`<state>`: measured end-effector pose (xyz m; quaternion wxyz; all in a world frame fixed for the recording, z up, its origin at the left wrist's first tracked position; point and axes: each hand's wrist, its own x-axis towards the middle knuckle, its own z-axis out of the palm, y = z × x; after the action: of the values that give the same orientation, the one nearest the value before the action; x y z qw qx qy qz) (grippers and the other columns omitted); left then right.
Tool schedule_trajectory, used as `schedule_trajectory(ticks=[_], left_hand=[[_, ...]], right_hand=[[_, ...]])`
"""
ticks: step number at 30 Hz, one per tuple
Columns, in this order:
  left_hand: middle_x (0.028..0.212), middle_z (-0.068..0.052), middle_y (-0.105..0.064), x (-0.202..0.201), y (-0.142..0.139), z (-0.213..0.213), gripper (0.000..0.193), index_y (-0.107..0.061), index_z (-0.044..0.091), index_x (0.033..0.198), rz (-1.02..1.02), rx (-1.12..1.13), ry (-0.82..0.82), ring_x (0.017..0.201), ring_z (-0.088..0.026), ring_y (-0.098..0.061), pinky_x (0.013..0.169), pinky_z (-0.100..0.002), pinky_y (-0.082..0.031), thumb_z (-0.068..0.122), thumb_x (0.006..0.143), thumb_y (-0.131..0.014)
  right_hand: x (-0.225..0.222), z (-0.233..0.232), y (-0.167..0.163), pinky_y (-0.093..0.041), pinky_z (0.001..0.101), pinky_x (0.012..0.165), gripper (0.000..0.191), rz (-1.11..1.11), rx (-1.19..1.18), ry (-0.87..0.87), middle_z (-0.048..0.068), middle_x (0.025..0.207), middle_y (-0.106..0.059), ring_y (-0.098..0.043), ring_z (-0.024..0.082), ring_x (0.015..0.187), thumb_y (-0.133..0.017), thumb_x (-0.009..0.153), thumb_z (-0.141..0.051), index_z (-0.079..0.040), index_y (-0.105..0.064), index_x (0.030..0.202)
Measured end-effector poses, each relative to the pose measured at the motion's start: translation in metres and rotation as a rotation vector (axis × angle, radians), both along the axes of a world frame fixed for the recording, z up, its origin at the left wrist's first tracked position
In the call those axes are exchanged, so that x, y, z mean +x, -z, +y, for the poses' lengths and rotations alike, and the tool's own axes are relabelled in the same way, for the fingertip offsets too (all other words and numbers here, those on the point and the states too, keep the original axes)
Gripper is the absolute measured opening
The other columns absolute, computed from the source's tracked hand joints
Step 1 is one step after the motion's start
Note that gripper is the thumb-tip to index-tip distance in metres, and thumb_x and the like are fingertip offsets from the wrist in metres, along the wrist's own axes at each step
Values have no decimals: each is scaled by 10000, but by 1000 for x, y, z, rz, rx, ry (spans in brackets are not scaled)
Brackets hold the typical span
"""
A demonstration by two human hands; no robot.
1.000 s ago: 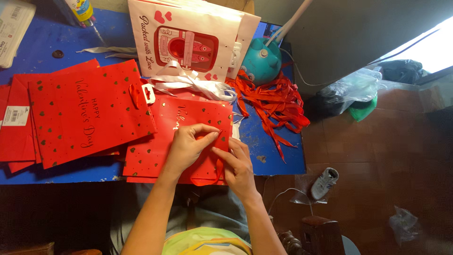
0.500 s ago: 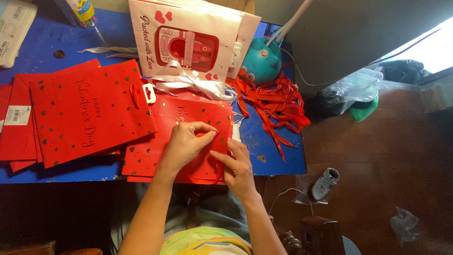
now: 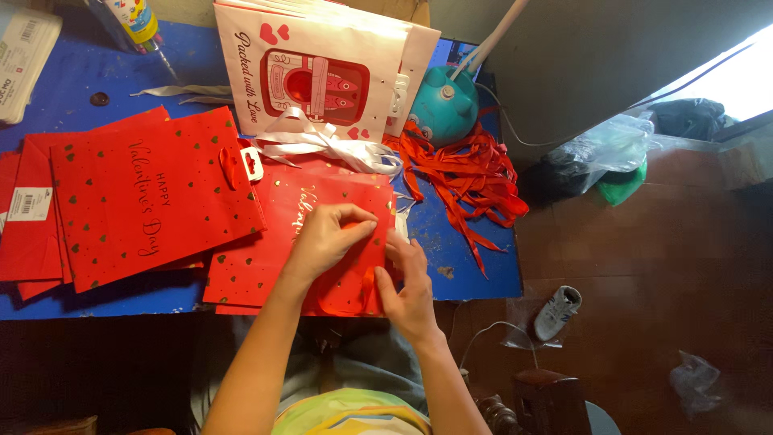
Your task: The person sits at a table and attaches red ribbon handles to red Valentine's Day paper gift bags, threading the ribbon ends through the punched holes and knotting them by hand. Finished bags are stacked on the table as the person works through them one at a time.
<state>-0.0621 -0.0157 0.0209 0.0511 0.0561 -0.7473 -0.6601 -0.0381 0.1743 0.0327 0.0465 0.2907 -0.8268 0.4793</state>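
I see blue table [image 3: 97, 89], brown tile floor. Red bag [image 3: 266, 258] flat, long axis running away from me. Left hand [image 3: 326, 238] & right hand [image 3: 411, 286] pinch its ribbon [image 3: 366, 282].

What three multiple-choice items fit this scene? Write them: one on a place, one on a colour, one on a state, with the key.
1. Where does the pile of loose red ribbons lie?
A. right of the red bag being handled
B. on the floor
C. on the white bag

2. What colour is the table top?
A. green
B. blue
C. white

3. How does the red gift bag under the hands lie?
A. standing open
B. hanging
C. flat

Key: 1 A, the ribbons spread on the table's right end; 2 B, bare blue shows around the bags; 3 C, the left hand and right hand press on it folded flat.
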Motion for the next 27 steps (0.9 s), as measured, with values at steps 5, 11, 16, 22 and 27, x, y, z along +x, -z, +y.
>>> schedule_trajectory(ticks=[5, 11, 16, 22, 27], left_hand=[[798, -32, -759, 9, 9, 8, 164, -736, 8, 967, -59, 103, -77, 670, -75, -683, 595, -252, -550, 154, 893, -730], [701, -35, -711, 6, 11, 6, 165, -708, 20, 922, -122, 155, -71, 505, -63, -630, 469, -245, -522, 184, 929, -722], [705, -31, -715, 9, 14, 7, 167, -688, 25, 914, -146, 135, -72, 499, -66, -641, 466, -240, -525, 189, 930, -719], [814, -65, -746, 12, 11, 9, 265, -682, 15, 922, 52, -56, -100, 750, -134, -729, 682, -301, -566, 253, 884, -791], [862, -105, -734, 11, 10, 8, 390, -659, 16, 931, -1, -150, -93, 825, -204, -726, 759, -343, -562, 335, 797, -838]], right_hand=[[-24, -2, 23, -512, 303, 958, 261, -365, -262, 90, 78, 1175, -757, -651, 132, 1028, -549, 1041, -58, -13, -639, 1282], [-45, -17, 24, -532, 307, 839, 169, -201, -75, 175, 93, 1043, -693, -683, 194, 945, -672, 954, -52, -26, -723, 1112], [-34, -30, 10, -477, 395, 927, 257, 162, 84, 160, 124, 1043, -658, -581, 324, 1057, -684, 881, 6, -12, -682, 1137], [-35, -31, 10, -486, 399, 883, 163, 197, 105, 181, 102, 949, -620, -570, 306, 1007, -682, 878, 18, -32, -691, 1033], [-34, -28, 18, -481, 383, 842, 205, 214, 97, 190, 101, 948, -603, -569, 289, 959, -671, 850, 35, -18, -711, 1044]])
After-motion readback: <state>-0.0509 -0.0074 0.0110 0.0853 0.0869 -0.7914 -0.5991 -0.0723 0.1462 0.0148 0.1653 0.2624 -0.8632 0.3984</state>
